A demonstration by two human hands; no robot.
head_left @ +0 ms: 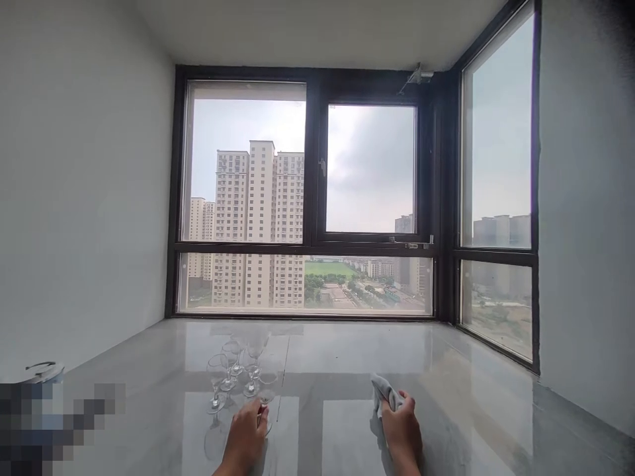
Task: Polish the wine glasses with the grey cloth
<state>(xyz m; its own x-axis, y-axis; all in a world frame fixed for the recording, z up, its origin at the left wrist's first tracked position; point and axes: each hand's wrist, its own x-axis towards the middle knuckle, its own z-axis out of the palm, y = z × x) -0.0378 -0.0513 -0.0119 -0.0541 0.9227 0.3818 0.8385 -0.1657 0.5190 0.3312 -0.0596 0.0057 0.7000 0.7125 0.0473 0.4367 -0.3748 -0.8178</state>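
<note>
My left hand [247, 430] is closed on the stem of a wine glass [268, 383], which stands upright on or just above the glossy sill; I cannot tell whether its foot touches. Behind it, several more clear stemmed glasses [216, 370] stand grouped together, their bowls overlapping in view. To the right, my right hand [403, 426] grips a bunched light grey cloth [384, 390] between thumb and fingers, low over the sill. A wide stretch of sill separates the two hands.
The sill [446, 396] is pale, shiny and reflective, with a dark joint line. Dark-framed windows [310, 284] rise at the back and right. A round container with a handle [45, 370] sits at the left edge, partly covered by a pixelated patch. A wall [84, 198] bounds the left.
</note>
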